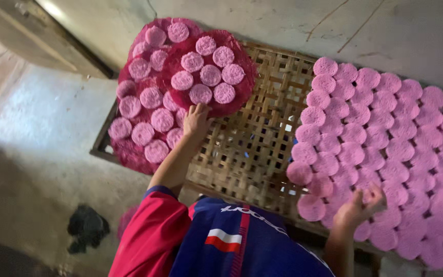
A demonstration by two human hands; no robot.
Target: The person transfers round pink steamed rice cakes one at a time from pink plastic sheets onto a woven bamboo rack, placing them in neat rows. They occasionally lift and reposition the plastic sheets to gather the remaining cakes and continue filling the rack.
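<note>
Now | pink discs (385, 138): round, rough | left hand (197, 119) flat | right hand (357, 208) pinching one

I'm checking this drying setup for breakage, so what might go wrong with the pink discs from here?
The left hand presses on the edge of the red mesh sheets loaded with pink discs; a pull might slide discs off.

The right hand is blurred among tightly overlapping discs on the right, so lifting one may drag or crack neighbours.

The woven bamboo rack has open gaps, so a loose disc may catch there.
</note>
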